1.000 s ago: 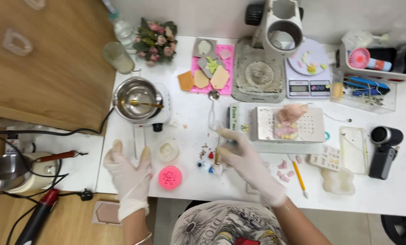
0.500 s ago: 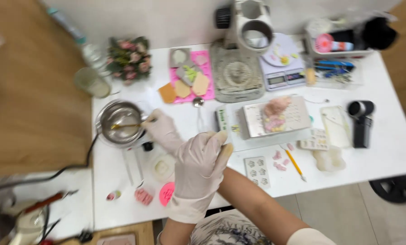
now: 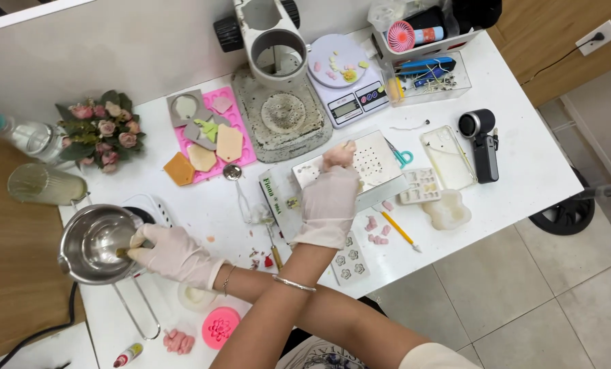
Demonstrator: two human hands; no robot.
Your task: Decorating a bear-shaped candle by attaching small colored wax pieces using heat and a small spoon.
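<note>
White table [image 3: 510, 123], right hand [image 3: 172, 251] at steel pot [image 3: 93, 242] (arms crossed), left hand [image 3: 331, 198] on perforated tray [image 3: 377, 160]

- A small home craft bench — a wax or soap casting setup, by the look of it, on a white table [image 3: 524, 171] over pale floor tiles.
- At nine o'clock, a steel melting pot [image 3: 95, 244] on a little hotplate.
- At twelve o'clock, a digital scale [image 3: 346, 85] beside a heavy stand with a ring head [image 3: 272, 48].
- At eleven o'clock, a pink silicone mould [image 3: 213, 133] with cast pieces — more moulds scattered at five o'clock.
</note>
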